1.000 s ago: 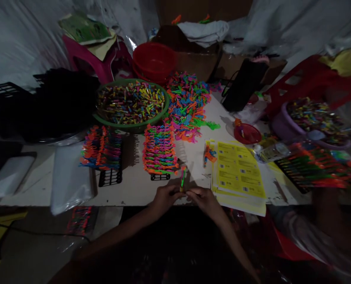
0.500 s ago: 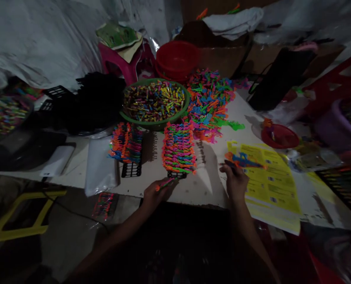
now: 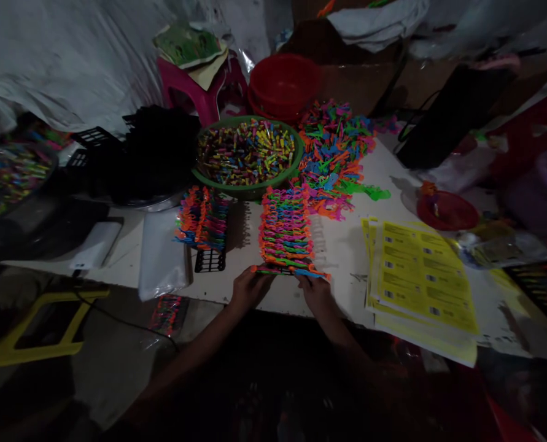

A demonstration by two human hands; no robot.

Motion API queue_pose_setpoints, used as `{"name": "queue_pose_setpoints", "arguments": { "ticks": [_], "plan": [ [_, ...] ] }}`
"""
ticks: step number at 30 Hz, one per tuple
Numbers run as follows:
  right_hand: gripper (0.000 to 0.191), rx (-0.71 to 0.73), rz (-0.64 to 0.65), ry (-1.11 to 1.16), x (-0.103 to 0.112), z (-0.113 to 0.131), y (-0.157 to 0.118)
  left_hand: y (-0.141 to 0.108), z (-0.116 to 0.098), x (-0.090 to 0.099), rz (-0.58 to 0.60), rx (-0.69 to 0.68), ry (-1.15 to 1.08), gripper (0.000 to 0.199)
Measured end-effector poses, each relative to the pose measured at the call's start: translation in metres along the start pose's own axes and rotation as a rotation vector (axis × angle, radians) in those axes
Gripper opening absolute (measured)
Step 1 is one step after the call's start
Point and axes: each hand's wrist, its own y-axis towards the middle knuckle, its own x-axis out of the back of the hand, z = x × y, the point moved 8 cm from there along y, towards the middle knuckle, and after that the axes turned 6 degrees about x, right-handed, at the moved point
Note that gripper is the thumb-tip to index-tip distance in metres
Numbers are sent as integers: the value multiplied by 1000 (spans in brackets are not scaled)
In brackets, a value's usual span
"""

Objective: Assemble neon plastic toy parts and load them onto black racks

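My left hand (image 3: 248, 288) pinches one end of a thin, bright plastic toy piece (image 3: 264, 269), orange and green. Close beside it, my right hand (image 3: 318, 296) has its fingers closed on a blue and orange plastic toy piece (image 3: 307, 272). Both pieces lie nearly end to end at the near end of a dense row of coloured plastic toys (image 3: 286, 227). My fingers partly hide where the pieces meet, and the dim light blurs their exact kind. Left of that row, a shorter row of similar toys (image 3: 204, 218) sits on a black grid rack (image 3: 210, 261).
Behind the rows stand a green basin (image 3: 243, 191) of small coloured pieces and a loose heap of plastic toys (image 3: 331, 153). Yellow printed sheets (image 3: 404, 276) lie at right, near a red dish (image 3: 452, 212). Clear plastic bags (image 3: 162, 258) and a white power bank (image 3: 97, 245) are at left.
My right hand has moved left from over the yellow sheets, bringing the blue and orange toy piece next to my left hand. My left hand stays near the row's front end.
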Motion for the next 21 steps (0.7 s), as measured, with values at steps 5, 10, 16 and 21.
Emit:
{"name": "queue_pose_setpoints", "arguments": {
  "ticks": [5, 10, 16, 21],
  "plan": [
    [27, 6, 36, -87, -2, 7, 2, -2, 9, -3, 26, 107, 48, 18],
    [29, 12, 43, -230, -3, 11, 3, -1, 11, -1, 30, 100, 76, 20],
    [33, 68, 16, -239, 0, 21, 2, 4, 6, 0, 45, 139, 115, 20],
    [32, 59, 4, -278, 0, 20, 2, 5, 5, 1, -1, 182, 117, 21]
  ]
}}
